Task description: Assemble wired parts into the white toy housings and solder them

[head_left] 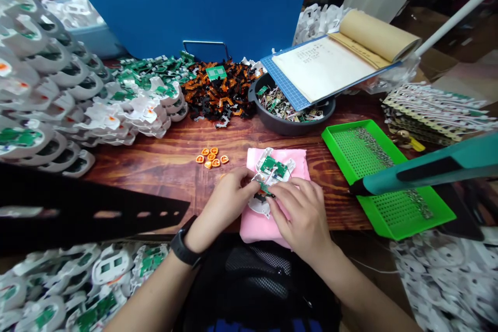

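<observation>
A white plastic housing (pixel 261 207) with a green circuit board (pixel 274 167) in its upper part lies on a folded pink cloth (pixel 251 233). My left hand (pixel 233 192) grips the housing's left side, thumb and fingers closed near its middle. From the right, my right hand (pixel 298 207) reaches over the housing, with fingers bent and pressed at a small green board (pixel 264 187) near the centre. Thin wires run between the two boards. My fingertips partly hide the small board. Several orange buttons (pixel 211 156) lie on the wooden table to the left of the cloth.
Stacked white housings (pixel 42 78) rise at the left. Behind are piled orange and black parts (pixel 221 88) and a dark bowl (pixel 290 125) of small boards, with a clipboard (pixel 322 67) resting over it. A teal electric screwdriver (pixel 428 168) hangs above a green screw tray (pixel 348 153) at right.
</observation>
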The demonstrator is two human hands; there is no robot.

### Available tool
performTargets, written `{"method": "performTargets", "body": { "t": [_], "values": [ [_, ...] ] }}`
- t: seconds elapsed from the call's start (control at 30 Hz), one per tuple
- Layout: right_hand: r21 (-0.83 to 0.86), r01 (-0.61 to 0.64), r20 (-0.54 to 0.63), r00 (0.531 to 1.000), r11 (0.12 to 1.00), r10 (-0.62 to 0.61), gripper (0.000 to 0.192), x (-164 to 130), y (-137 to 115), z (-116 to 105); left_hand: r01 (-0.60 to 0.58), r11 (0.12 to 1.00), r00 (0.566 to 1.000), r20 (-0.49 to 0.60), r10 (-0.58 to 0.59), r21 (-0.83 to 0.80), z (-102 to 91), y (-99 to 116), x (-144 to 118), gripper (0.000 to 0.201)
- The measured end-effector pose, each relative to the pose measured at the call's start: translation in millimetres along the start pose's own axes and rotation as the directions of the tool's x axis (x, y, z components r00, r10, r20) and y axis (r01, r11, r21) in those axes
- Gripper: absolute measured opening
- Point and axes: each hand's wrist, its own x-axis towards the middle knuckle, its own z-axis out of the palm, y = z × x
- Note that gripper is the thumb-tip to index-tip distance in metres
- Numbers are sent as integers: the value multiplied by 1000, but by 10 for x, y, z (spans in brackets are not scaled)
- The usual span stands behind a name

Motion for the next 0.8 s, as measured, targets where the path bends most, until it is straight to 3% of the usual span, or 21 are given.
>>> {"method": "performTargets", "body": {
  "t": [0.1, 0.27, 0.57, 0.7, 0.8],
  "values": [
    [-127, 69, 10, 998, 990, -69, 21, -18, -27, 39, 29, 1000, 1000, -1, -29, -4, 1, 1, 13, 19],
    [-191, 98, 18, 995, 977, -96, 14, -19, -24, 99, 37, 999, 999, -10, -37, 31, 0, 16, 37, 14],
    [-58, -80, -26, 997, 995, 79, 12, -23, -58, 94, 32, 999, 996, -80, -29, 31, 49, 92, -69, 18],
    [-48, -144, -125, 983, 988, 137, 13, -15, -89, 104, 14, 1000, 1000, -13, -14, -5, 52, 88, -113, 25],
    [-97, -128, -98, 988, 987, 119, 11, -11, -92, 120, 29, 1000, 1000, 4, -29, 4, 51, 71, -140, 34]
  ]
}}
